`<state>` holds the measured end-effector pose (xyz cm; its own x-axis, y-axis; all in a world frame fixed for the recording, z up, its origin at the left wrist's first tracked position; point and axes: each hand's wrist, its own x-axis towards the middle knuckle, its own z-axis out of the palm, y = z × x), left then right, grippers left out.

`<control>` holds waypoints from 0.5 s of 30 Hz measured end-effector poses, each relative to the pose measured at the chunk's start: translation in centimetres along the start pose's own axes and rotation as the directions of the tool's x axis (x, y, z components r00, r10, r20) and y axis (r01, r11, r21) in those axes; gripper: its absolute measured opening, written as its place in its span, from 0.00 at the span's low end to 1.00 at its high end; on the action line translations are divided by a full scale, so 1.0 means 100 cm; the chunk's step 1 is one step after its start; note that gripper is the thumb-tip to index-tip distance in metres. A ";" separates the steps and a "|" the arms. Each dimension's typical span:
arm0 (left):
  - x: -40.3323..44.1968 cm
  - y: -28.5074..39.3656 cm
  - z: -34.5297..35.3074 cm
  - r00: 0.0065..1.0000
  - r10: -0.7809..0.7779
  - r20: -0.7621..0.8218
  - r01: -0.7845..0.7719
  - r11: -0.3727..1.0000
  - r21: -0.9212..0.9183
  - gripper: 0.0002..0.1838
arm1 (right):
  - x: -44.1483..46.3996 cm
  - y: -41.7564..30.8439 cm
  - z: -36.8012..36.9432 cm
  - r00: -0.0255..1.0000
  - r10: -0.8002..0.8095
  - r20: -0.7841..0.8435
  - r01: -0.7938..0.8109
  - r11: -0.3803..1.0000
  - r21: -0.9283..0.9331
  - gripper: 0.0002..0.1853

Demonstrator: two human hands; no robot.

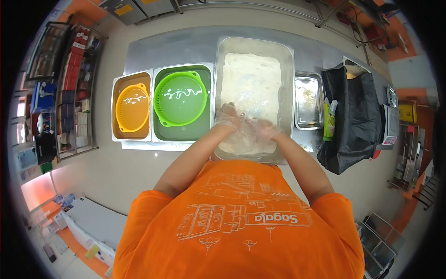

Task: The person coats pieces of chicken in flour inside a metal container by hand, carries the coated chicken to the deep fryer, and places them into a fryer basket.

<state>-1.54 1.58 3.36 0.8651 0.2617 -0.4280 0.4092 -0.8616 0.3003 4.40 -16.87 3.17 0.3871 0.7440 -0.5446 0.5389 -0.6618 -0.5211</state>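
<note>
In the head view a large clear tub (255, 43) holds a broad, pale, dough-like mass (253, 74). Both hands are inside the tub over its near half, in loose, clear plastic gloves. My left hand (228, 116) lies at the tub's left side, low over the pale mass. To its right, my right hand (262, 129) points inward, close to the left one. Shiny, crumpled glove plastic between them hides most of the fingers. Whether either hand grips anything cannot be made out.
Left of the tub, a green strainer basket (180, 123) and an orange strainer basket (132, 129) sit in metal pans of liquid. A shallow metal tray (309, 125) and a black bag (350, 116) stand at the right on the steel table (172, 46). Shelves (76, 88) line the left.
</note>
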 end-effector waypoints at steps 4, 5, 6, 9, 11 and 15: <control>-0.003 0.009 -0.003 0.878 -0.072 0.474 0.031 0.995 0.094 0.38 | 0.011 0.050 0.016 0.889 0.458 -0.024 -0.458 0.886 -0.075 0.30; 0.001 -0.004 0.035 0.869 -0.032 0.494 -0.012 0.996 0.085 0.38 | 0.020 0.074 0.047 0.918 0.396 0.020 -0.386 0.903 -0.189 0.29; 0.003 -0.014 0.062 0.859 0.007 0.512 -0.054 0.996 0.076 0.39 | 0.017 0.073 0.053 0.941 0.334 0.054 -0.315 0.923 -0.220 0.29; -0.002 -0.029 0.086 0.807 0.112 0.580 -0.069 0.993 -0.095 0.40 | -0.011 0.031 0.051 0.973 0.178 0.149 -0.152 0.973 -0.171 0.31; -0.014 -0.029 0.085 0.831 -0.074 0.552 0.223 0.952 -0.209 0.40 | -0.015 0.009 0.053 0.946 0.185 0.268 -0.150 0.978 -0.144 0.32; -0.041 -0.008 0.055 0.799 -0.246 0.549 0.561 0.635 -0.532 0.40 | -0.022 -0.018 0.055 0.940 0.286 0.188 -0.289 0.957 -0.011 0.32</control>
<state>-7.04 -1.17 0.17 0.4312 0.1826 -0.8836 0.8991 -0.1689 0.4038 -1.56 -17.88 1.67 0.3769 0.4930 -0.7842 0.4126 -0.8473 -0.3344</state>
